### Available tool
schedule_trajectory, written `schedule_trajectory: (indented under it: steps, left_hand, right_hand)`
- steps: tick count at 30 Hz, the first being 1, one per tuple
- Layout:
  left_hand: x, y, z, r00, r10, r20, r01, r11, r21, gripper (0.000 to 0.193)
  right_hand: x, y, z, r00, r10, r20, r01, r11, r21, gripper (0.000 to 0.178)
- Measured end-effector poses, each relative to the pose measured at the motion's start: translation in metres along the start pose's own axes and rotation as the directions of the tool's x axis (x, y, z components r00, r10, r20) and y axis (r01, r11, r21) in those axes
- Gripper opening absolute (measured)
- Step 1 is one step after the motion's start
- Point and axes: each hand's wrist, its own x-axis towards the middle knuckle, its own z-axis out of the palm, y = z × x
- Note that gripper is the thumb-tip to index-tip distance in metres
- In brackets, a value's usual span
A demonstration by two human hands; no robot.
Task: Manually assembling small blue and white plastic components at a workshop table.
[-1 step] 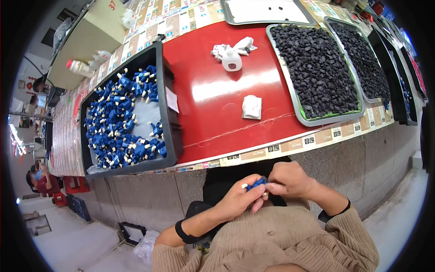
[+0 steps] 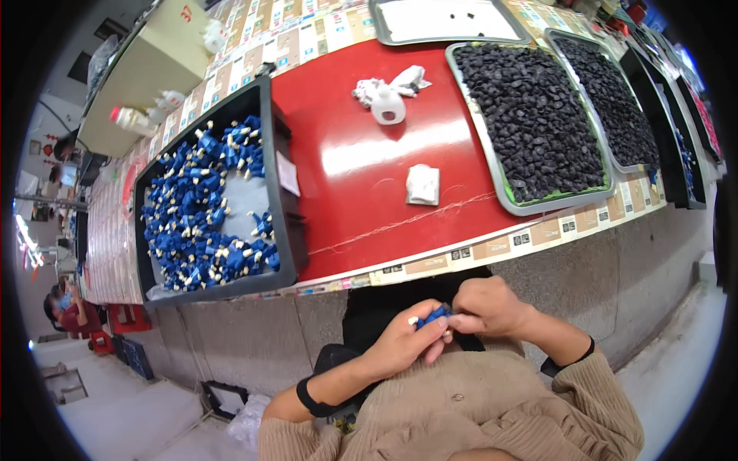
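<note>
My left hand [image 2: 401, 336] is closed around a small blue plastic figure piece [image 2: 433, 316] with cream-coloured tips, held low in front of my body, just off the table's near edge. The fingers of my right hand [image 2: 488, 307] are closed in a pinch at the piece's right end, where a small dark bit shows between the hands. The fingertips partly hide that end. At the left on the table, a black bin [image 2: 283, 165] holds many similar blue pieces with cream tips.
On the red tabletop [image 2: 338, 207] lie a folded white cloth [image 2: 423, 185], a small white bottle [image 2: 388, 107] and a crumpled cloth [image 2: 410, 80]. Trays of small black pieces [image 2: 530, 123] stand at the right. A white-lined tray [image 2: 430, 19] is at the back. Another person [image 2: 73, 311] sits far left.
The view has shifted slightly, so the table things sit a little further left. Both hands keep nearly the same grip on the blue figure piece.
</note>
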Motion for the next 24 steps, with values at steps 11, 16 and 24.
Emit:
schedule_trajectory:
  steps: [11,16,24]
  left_hand:
    - [-0.003,-0.009,0.004,0.987,-0.159,-0.024,0.16,0.986,0.039,0.018]
    - [-0.002,-0.006,0.009,0.986,-0.167,-0.01,0.163,0.971,-0.175,0.021]
    - [0.001,0.002,-0.001,0.994,0.102,0.04,-0.086,0.953,-0.292,0.028]
  right_hand:
    - [-0.013,-0.007,0.011,0.997,-0.007,0.076,-0.014,0.963,0.27,0.03]
    - [-0.012,-0.006,0.018,1.0,0.005,-0.003,-0.003,0.93,0.368,0.031]
    - [0.001,-0.007,0.0,0.968,0.251,0.016,-0.232,0.865,0.446,0.032]
